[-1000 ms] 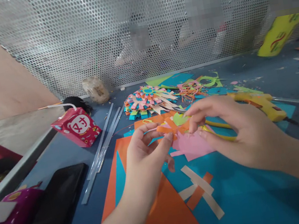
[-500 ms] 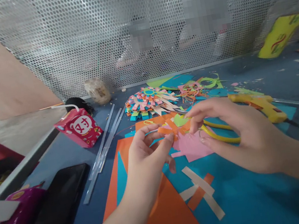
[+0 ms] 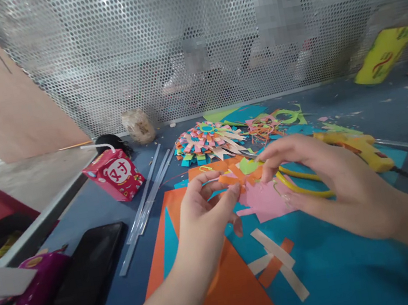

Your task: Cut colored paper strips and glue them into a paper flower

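Note:
My left hand (image 3: 209,212) pinches an orange paper-strip piece (image 3: 236,174), its crossed arms spreading out like a flower. My right hand (image 3: 341,191) is curved at the right of that piece, thumb and fingers apart; its fingertips are close to one orange arm, and whether they touch it I cannot tell. Below the hands lie pink paper (image 3: 266,203) and yellow-handled scissors (image 3: 305,188), partly hidden by my right hand. Loose white and orange paper strips (image 3: 276,261) cross one another on a blue sheet (image 3: 338,268). An orange sheet (image 3: 233,294) lies under my left forearm.
A layered paper rosette (image 3: 207,138) and paper scraps (image 3: 262,126) lie behind the hands. To the right rests a yellow glue gun (image 3: 364,150). On the left are clear glue sticks (image 3: 149,199), a red drink carton (image 3: 117,175) and a black phone (image 3: 86,268). Perforated metal mesh (image 3: 91,51) stands behind.
The view has shifted slightly, moving everything a little right in the picture. My hands keep nearly the same pose, with the orange piece still in my left fingers.

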The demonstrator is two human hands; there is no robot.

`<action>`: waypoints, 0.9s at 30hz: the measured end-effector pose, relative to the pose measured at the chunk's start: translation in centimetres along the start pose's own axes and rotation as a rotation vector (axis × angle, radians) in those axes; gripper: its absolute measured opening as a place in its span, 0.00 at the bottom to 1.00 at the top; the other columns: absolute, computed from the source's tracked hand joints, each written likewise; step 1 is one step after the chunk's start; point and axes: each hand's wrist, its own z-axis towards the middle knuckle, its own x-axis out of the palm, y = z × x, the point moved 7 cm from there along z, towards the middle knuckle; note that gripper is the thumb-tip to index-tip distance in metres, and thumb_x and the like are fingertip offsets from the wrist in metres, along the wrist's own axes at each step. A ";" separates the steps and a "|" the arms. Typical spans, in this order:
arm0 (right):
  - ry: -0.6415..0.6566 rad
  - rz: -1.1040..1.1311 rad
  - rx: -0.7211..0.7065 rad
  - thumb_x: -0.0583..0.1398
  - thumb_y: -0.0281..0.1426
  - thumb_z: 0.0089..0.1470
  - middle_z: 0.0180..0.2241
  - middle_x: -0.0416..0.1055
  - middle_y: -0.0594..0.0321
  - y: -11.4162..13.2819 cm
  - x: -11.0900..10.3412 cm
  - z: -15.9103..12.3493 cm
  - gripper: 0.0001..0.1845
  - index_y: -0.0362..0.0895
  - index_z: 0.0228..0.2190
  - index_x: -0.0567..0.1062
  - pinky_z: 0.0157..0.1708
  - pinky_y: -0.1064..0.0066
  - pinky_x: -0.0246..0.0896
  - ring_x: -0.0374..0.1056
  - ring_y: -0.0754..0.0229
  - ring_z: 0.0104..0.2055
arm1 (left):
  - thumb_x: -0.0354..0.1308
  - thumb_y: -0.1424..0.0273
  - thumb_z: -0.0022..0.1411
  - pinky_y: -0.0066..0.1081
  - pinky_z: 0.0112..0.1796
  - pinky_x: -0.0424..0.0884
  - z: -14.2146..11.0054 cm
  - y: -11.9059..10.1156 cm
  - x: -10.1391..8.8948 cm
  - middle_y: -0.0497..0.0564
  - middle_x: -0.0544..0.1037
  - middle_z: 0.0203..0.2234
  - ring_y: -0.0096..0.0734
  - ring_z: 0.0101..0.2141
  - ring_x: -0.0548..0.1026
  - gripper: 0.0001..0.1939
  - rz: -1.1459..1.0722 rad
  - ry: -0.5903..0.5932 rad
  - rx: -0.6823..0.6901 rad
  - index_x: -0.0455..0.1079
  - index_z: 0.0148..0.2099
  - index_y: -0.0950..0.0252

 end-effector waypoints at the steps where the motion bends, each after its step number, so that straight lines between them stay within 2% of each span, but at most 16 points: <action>1: 0.000 -0.002 0.007 0.56 0.22 0.44 0.38 0.69 0.64 -0.1 0.0 0.0 0.25 0.47 0.46 0.62 0.46 0.61 0.58 0.64 0.55 0.44 | 0.62 0.72 0.49 0.20 0.11 0.61 0.0 0.0 0.0 0.43 0.70 0.26 0.14 0.11 0.63 0.16 -0.002 -0.002 0.000 0.60 0.39 0.65; 10: 0.040 0.069 0.060 0.57 0.22 0.45 0.41 0.67 0.66 -0.8 0.3 -0.1 0.27 0.50 0.48 0.62 0.47 0.62 0.58 0.62 0.56 0.46 | 0.62 0.71 0.49 0.20 0.11 0.62 0.0 0.0 -0.1 0.43 0.69 0.26 0.14 0.13 0.63 0.16 0.001 -0.015 0.008 0.61 0.39 0.65; 14: 0.038 0.109 0.099 0.58 0.25 0.48 0.40 0.67 0.65 -1.0 0.3 -0.1 0.24 0.51 0.48 0.63 0.48 0.61 0.57 0.61 0.55 0.47 | 0.62 0.72 0.50 0.20 0.11 0.62 0.0 -0.1 -0.1 0.43 0.69 0.26 0.14 0.13 0.63 0.15 0.003 0.002 0.013 0.61 0.39 0.65; 17: 0.022 0.194 0.071 0.57 0.27 0.50 0.40 0.67 0.64 -0.8 0.2 -0.1 0.20 0.50 0.47 0.64 0.47 0.63 0.59 0.63 0.56 0.46 | 0.62 0.71 0.49 0.20 0.11 0.62 0.1 -0.1 -0.2 0.43 0.70 0.26 0.14 0.12 0.64 0.16 -0.008 0.002 0.011 0.61 0.39 0.65; 23: -0.078 0.224 0.084 0.58 0.28 0.50 0.42 0.68 0.64 -1.0 -0.8 0.1 0.18 0.52 0.45 0.66 0.46 0.64 0.60 0.64 0.54 0.47 | 0.64 0.70 0.47 0.20 0.10 0.62 0.1 0.2 -0.2 0.42 0.71 0.25 0.15 0.11 0.64 0.18 -0.022 -0.018 -0.008 0.61 0.38 0.65; 27: -0.190 0.338 0.083 0.56 0.26 0.52 0.37 0.70 0.62 -0.8 -1.6 0.7 0.11 0.47 0.39 0.69 0.43 0.67 0.62 0.67 0.56 0.42 | 0.63 0.71 0.48 0.20 0.10 0.62 0.1 0.0 -0.2 0.43 0.71 0.26 0.14 0.11 0.64 0.16 -0.019 -0.005 0.004 0.61 0.38 0.66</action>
